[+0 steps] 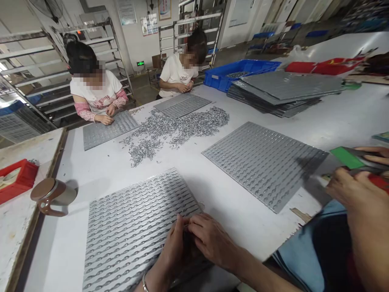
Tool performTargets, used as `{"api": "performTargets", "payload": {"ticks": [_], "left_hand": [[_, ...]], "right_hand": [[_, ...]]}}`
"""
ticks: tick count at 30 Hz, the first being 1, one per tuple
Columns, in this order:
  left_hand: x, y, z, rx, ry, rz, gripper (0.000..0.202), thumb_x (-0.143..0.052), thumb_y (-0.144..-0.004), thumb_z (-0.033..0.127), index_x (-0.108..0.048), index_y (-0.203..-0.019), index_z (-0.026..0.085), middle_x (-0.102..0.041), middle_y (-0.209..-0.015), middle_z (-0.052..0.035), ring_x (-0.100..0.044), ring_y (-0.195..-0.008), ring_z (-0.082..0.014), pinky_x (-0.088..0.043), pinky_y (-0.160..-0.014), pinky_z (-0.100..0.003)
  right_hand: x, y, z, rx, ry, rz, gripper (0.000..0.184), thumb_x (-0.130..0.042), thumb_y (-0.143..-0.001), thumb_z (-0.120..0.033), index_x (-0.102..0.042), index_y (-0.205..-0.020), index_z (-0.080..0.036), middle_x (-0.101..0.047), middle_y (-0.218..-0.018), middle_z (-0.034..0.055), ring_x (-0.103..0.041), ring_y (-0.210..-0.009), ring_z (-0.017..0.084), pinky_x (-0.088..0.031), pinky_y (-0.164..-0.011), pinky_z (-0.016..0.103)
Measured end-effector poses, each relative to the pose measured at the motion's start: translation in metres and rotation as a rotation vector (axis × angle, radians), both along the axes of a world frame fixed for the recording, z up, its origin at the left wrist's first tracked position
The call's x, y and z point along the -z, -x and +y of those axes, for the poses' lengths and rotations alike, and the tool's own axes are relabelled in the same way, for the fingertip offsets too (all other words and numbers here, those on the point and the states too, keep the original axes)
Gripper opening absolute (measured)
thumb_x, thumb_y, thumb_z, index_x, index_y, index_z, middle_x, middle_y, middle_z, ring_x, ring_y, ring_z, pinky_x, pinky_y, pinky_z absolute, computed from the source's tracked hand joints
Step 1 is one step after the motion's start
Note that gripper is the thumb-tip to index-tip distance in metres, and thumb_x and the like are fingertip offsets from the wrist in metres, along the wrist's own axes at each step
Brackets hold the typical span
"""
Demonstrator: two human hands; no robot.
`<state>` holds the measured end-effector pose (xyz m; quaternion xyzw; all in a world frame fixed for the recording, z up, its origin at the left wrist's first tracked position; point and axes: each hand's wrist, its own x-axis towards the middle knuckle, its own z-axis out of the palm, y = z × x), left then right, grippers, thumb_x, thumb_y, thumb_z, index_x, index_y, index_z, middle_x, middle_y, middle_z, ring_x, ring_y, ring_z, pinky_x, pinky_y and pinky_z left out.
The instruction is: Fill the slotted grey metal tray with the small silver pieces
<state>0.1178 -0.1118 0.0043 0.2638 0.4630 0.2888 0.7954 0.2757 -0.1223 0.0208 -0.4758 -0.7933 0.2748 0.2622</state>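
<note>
Head view: over a white counter (240, 219), my left grip (174, 243) and my right grip (211, 237) meet at the right-hand edge of a grey sheet (130, 231). The fingertips of both are drawn in close; I cannot tell whether anything is pinched between them. The sheet lies right in front of me, covered in rows of small raised bumps. Beyond it spreads a loose pile of small grey pieces (194, 125), and to its right lies a second sheet (258, 162). Farther back on that side, a stack of sheets (288, 87) sits beside a blue bin (217, 81). A brown-lidded mug (65, 194) stands to my left, near a red tray (27, 180). Across from me, two people bend over work, and at the far right another person's hand (349, 188) is at a green-ended object (347, 157).
</note>
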Motion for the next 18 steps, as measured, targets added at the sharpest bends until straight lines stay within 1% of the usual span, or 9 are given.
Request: {"api": "performTargets", "payload": {"ticks": [3, 5, 7, 9, 12, 15, 18], "left_hand": [[0.002, 0.000, -0.001, 0.071, 0.079, -0.030, 0.080, -0.051, -0.074, 0.089, -0.067, -0.104, 0.016, -0.052, -0.053, 0.0027, -0.042, -0.042, -0.0118, -0.017, -0.039, -0.024], [0.003, 0.001, -0.001, 0.091, 0.103, -0.023, 0.075, -0.056, -0.072, 0.087, -0.065, -0.096, 0.017, -0.054, -0.055, 0.0021, -0.045, -0.042, -0.0120, -0.017, -0.037, -0.024], [0.003, 0.004, -0.002, 0.067, 0.077, 0.013, 0.067, -0.065, -0.071, 0.082, -0.064, -0.089, 0.017, -0.052, -0.055, 0.0030, -0.046, -0.043, -0.0116, -0.018, -0.038, -0.023], [0.002, 0.007, -0.001, 0.023, 0.035, 0.020, 0.060, -0.073, -0.071, 0.074, -0.064, -0.087, 0.017, -0.056, -0.060, 0.0022, -0.046, -0.046, -0.0102, -0.019, -0.040, -0.023], [0.001, 0.011, -0.001, 0.004, -0.005, -0.054, 0.051, -0.080, -0.071, 0.063, -0.064, -0.083, 0.016, -0.062, -0.072, -0.0003, -0.042, -0.048, -0.0066, -0.019, -0.041, -0.023], [0.004, 0.014, -0.002, 0.015, -0.014, -0.103, 0.046, -0.083, -0.071, 0.056, -0.062, -0.076, 0.015, -0.056, -0.064, 0.0027, -0.034, -0.045, -0.0048, -0.017, -0.041, -0.023], [0.009, 0.016, -0.004, 0.007, 0.018, -0.090, 0.047, -0.086, -0.068, 0.055, -0.062, -0.074, 0.016, -0.052, -0.059, 0.0047, -0.031, -0.043, -0.0049, -0.016, -0.041, -0.023]], "right_hand": [[0.002, -0.004, -0.006, -0.007, 0.040, -0.018, 0.025, -0.051, -0.097, -0.017, -0.065, -0.096, -0.037, -0.071, -0.103, 0.0074, -0.066, -0.098, 0.024, -0.055, -0.091, 0.045], [0.003, -0.006, -0.007, 0.011, 0.082, -0.008, 0.024, -0.047, -0.100, -0.019, -0.063, -0.096, -0.036, -0.070, -0.102, 0.0078, -0.065, -0.097, 0.024, -0.054, -0.091, 0.044], [0.003, -0.008, -0.006, 0.062, 0.103, 0.026, 0.021, -0.046, -0.101, -0.022, -0.062, -0.093, -0.034, -0.068, -0.097, 0.0074, -0.065, -0.094, 0.023, -0.053, -0.086, 0.042], [0.004, -0.009, -0.004, 0.140, 0.094, 0.091, 0.019, -0.047, -0.101, -0.026, -0.060, -0.088, -0.030, -0.066, -0.090, 0.0061, -0.064, -0.087, 0.022, -0.053, -0.079, 0.039], [0.005, -0.006, -0.002, 0.195, 0.082, 0.223, 0.021, -0.047, -0.101, -0.028, -0.057, -0.084, -0.025, -0.063, -0.083, 0.0032, -0.062, -0.079, 0.019, -0.052, -0.074, 0.034], [0.008, -0.003, -0.003, 0.165, 0.080, 0.307, 0.024, -0.047, -0.102, -0.031, -0.059, -0.084, -0.023, -0.062, -0.081, 0.0023, -0.062, -0.079, 0.017, -0.051, -0.075, 0.031], [0.009, -0.001, -0.006, 0.123, 0.090, 0.328, 0.026, -0.048, -0.102, -0.031, -0.062, -0.082, -0.022, -0.063, -0.081, 0.0031, -0.062, -0.081, 0.018, -0.050, -0.076, 0.030]]}}
